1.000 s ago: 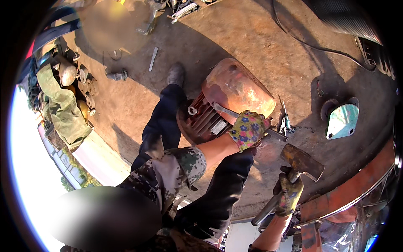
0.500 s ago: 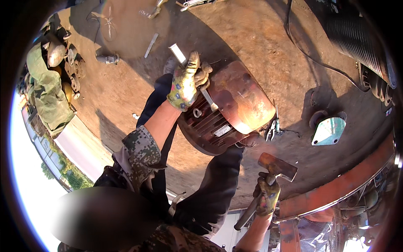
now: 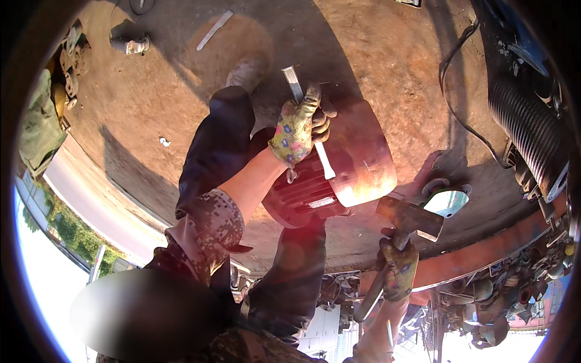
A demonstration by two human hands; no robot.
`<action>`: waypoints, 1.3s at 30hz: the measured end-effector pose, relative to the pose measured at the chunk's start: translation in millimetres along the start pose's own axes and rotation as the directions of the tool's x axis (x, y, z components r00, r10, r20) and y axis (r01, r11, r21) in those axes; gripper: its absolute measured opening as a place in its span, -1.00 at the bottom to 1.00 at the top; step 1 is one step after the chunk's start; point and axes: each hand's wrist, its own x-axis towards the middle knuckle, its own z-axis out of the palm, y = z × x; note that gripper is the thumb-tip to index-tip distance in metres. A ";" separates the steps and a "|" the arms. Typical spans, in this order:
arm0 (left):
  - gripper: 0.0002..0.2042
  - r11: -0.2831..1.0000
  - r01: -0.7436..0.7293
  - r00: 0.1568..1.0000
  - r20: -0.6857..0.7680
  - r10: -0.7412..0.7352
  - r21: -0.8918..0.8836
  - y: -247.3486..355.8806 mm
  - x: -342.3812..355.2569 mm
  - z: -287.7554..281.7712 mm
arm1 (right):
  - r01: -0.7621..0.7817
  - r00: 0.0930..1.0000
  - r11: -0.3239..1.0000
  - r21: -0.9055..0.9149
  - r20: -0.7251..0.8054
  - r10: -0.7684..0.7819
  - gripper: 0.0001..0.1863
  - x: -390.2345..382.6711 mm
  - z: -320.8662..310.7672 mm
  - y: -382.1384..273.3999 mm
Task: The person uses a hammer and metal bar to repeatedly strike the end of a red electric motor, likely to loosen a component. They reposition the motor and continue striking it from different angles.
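A rust-red electric motor (image 3: pixel 366 136) with cooling fins lies on the ground between my legs. My left hand (image 3: pixel 295 133), in a patterned work glove, is closed around a flat steel chisel (image 3: pixel 292 80). The chisel slants down across the fins, and its lower end meets the edge of the motor's smooth end cover. To the right, my gloved right hand (image 3: pixel 400 269) grips the handle of a sledgehammer (image 3: pixel 411 216). The hammer head is raised near the lower right of the motor, apart from the chisel.
A flat metal strip (image 3: pixel 215 30) lies on the brown ground ahead. Rightward are a pale green plate (image 3: pixel 446 202), a black cable (image 3: pixel 451 97) and a ribbed dark cylinder (image 3: pixel 526 136). A red curved beam (image 3: pixel 472 260) edges piled metal parts. Green cloth (image 3: pixel 41 127) covers things at far left.
The view has tilted and shifted. The hammer in my right hand has come up, closer to the motor. My left hand still holds the chisel against the cover's edge.
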 end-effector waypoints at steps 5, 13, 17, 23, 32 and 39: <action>-0.51 0.990 0.127 0.991 -0.026 -0.129 -0.067 1.2 6.1 3.0 | 0.059 0.998 0.990 -0.126 -0.004 -0.060 -0.69 2.8 15.3 -53.2; -0.52 0.993 0.111 0.991 0.068 -0.113 0.032 11.3 7.2 14.1 | 0.136 0.991 0.968 -0.213 0.050 -0.128 -0.64 10.3 19.4 -90.6; -0.56 0.993 0.095 0.986 0.131 -0.104 0.067 21.9 8.4 23.5 | 0.135 0.991 0.969 -0.207 0.046 -0.129 -0.61 10.0 22.4 -91.3; -0.69 0.974 0.179 0.978 0.083 -0.192 0.142 24.4 16.2 27.5 | 0.100 0.993 0.982 -0.158 0.077 -0.088 -0.62 7.2 23.5 -84.3; -0.73 0.972 0.185 0.975 0.094 -0.200 0.148 12.6 21.3 33.1 | 0.171 0.984 0.985 -0.033 0.064 -0.168 -0.63 7.1 15.9 -55.3; -0.65 0.978 0.161 0.987 0.005 -0.163 0.133 14.9 29.3 34.4 | 0.129 0.992 0.980 -0.149 0.031 -0.126 -0.61 18.1 3.5 -59.8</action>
